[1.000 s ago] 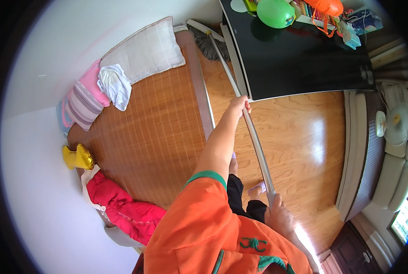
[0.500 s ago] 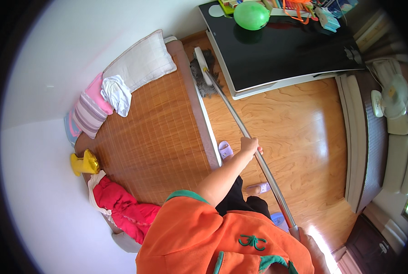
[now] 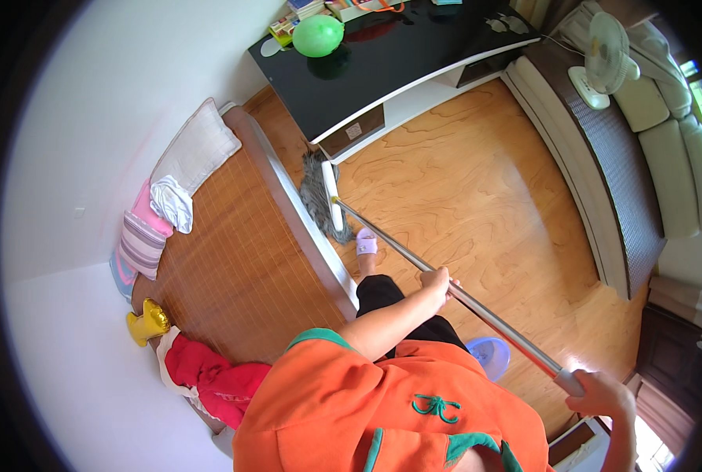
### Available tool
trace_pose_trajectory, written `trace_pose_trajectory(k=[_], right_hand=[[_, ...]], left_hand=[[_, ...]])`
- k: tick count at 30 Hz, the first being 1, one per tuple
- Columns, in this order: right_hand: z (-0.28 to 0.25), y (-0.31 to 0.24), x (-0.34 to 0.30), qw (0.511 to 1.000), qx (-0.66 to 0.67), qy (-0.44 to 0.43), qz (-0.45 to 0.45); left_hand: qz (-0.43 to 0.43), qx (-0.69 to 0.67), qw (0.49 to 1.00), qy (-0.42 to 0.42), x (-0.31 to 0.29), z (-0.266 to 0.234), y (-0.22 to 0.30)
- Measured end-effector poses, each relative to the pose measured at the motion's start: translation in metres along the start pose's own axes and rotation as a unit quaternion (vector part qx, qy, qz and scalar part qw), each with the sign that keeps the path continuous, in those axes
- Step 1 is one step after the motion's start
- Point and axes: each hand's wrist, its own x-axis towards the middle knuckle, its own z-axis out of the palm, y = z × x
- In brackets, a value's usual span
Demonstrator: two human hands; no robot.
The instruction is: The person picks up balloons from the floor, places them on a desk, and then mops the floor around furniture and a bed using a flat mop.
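A flat mop [image 3: 331, 197] with a white head bar and a shaggy grey pad [image 3: 314, 193] lies on the wooden floor, beside the low bed's edge and near the corner of the black-topped cabinet. Its long metal pole slants back toward me. Partway along the pole, my left hand [image 3: 437, 285] is closed around it. My right hand [image 3: 599, 393] grips the pole's grey upper end, out to my right. Just past the mop pad, one of my feet shows in a lilac slipper [image 3: 367, 241].
To the left is a low bed with a bamboo mat [image 3: 233, 244], pillows [image 3: 198, 149] and red cloth [image 3: 209, 374]. A black-topped cabinet [image 3: 382, 55] carries a green balloon [image 3: 318, 35]. At right stand a sofa [image 3: 669, 181] and a fan [image 3: 606, 59]. A blue basin [image 3: 490, 358] sits near my legs.
The mop head has come back toward me from beside the cabinet, along the bed's edge. My right hand has swung out to the right with the pole's end. My view has turned.
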Motion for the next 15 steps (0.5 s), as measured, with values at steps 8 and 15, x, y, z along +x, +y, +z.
trace_pose_trajectory(k=[8,15], right_hand=[[-0.010,0.074,-0.004,0.931,-0.159,0.328,-0.018],[-0.067,0.141,0.056,0.958,-0.106,0.258,-0.064]], left_hand=[[-0.020,-0.028,0.999,-0.016,-0.017,0.084,-0.069],[-0.052,-0.208,0.976,0.043,0.041,0.134,-0.083]])
